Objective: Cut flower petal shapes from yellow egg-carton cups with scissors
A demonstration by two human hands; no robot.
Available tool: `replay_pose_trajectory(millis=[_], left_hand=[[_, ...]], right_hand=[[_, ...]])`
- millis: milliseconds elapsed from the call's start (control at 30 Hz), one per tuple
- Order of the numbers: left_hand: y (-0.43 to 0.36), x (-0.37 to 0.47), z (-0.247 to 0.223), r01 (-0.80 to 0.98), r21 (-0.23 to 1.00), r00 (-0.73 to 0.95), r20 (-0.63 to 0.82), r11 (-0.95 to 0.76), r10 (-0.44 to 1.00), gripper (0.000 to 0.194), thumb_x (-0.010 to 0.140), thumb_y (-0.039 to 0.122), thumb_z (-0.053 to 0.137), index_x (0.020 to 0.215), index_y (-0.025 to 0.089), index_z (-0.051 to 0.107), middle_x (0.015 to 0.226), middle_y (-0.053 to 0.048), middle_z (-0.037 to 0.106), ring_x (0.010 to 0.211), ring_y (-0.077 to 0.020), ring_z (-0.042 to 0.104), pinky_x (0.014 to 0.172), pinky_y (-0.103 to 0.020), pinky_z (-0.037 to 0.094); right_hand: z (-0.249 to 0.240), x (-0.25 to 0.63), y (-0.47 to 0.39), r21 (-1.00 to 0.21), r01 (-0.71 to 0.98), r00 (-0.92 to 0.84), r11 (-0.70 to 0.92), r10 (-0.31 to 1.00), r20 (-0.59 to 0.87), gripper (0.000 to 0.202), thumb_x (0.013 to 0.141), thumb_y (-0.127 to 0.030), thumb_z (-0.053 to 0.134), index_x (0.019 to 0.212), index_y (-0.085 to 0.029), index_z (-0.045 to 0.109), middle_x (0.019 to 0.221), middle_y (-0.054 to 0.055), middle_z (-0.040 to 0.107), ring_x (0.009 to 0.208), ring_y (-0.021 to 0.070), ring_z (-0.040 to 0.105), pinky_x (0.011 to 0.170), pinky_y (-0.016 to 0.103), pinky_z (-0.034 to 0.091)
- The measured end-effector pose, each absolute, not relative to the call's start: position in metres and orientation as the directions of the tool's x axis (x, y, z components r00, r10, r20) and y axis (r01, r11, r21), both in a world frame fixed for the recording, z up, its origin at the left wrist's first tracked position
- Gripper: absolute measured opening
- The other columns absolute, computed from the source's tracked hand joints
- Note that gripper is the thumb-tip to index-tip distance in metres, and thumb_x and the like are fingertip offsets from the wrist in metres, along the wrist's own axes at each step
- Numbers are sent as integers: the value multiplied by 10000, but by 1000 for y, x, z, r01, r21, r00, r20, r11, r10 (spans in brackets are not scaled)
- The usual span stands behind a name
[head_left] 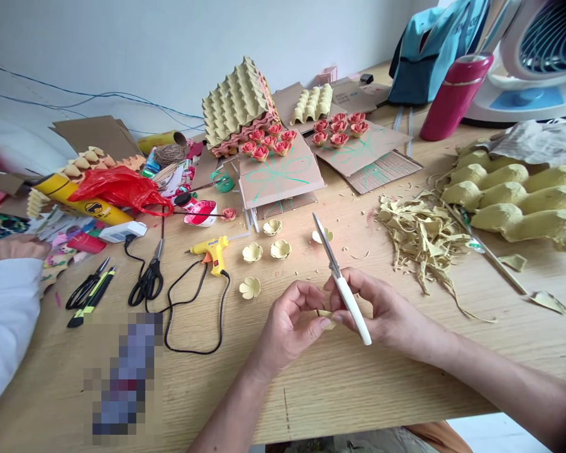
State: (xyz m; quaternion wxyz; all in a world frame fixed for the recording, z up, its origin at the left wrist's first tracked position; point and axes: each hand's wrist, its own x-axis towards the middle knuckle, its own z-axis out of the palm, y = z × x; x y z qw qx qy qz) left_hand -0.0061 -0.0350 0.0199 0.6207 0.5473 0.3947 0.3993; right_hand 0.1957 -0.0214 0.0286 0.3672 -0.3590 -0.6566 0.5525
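My left hand pinches a small pale yellow egg-carton piece near the table's front. White-handled scissors rest in my right hand, blades pointing up and away, and its fingertips also touch the carton piece. The scissor blades look closed together. Beyond my hands lie several cut carton flower cups, one of them nearest my left hand. Another cup sits partly behind the blade tip. My fingers hide much of the held piece.
A yellow glue gun with its black cord lies left, beside black scissors. Carton scraps and egg trays are at right. Red flowers stand on cardboard behind. A co-worker's sleeve reaches in at far left.
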Motion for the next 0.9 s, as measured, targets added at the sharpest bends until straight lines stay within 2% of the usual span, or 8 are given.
replay_pose_trajectory(millis=[167,300,400,567,700,900], left_hand=[[-35,-5,20,27,1000,400,-13,2,916,223,857,356,741,925,178,625,952,-78,657,946,-220,603,902,-370,471],[-34,-6,19,-7,995,332,-94,102,939,238,829,374,766,869,175,641,820,-36,625,806,-178,567,803,-329,473],[-32,-8,20,-117,976,215,-155,183,964,268,778,383,813,856,174,664,792,-16,623,757,-151,546,737,-289,462],[-27,-11,22,-247,960,113,-106,131,988,220,755,346,831,829,181,705,790,3,649,802,-146,568,822,-285,467],[-26,-12,22,-301,949,45,-80,89,996,172,751,294,839,828,196,719,799,12,676,814,-136,592,826,-260,469],[-27,-12,24,-293,955,60,-28,44,998,125,791,277,819,835,209,724,821,13,687,828,-137,613,845,-264,487]], right_hand=[[28,196,-23,-974,104,-452,200,882,133,173,940,-358,634,931,-216,537,878,6,586,803,162,546,748,302,470],[32,200,-23,-928,219,-416,301,889,190,157,945,-345,610,931,-217,520,871,23,618,783,175,556,724,316,461],[35,207,-20,-850,330,-449,411,860,242,188,944,-364,601,871,-212,519,866,35,641,761,180,562,713,322,436],[34,212,-16,-621,509,-607,596,760,232,216,898,-357,627,812,-209,496,752,13,611,687,177,527,743,353,368],[33,210,-16,-529,583,-637,616,751,173,170,888,-322,616,833,-212,498,774,23,614,714,194,548,762,367,345],[32,209,-15,-468,619,-643,630,749,158,149,880,-320,608,847,-216,506,787,26,609,726,204,555,775,372,345]])
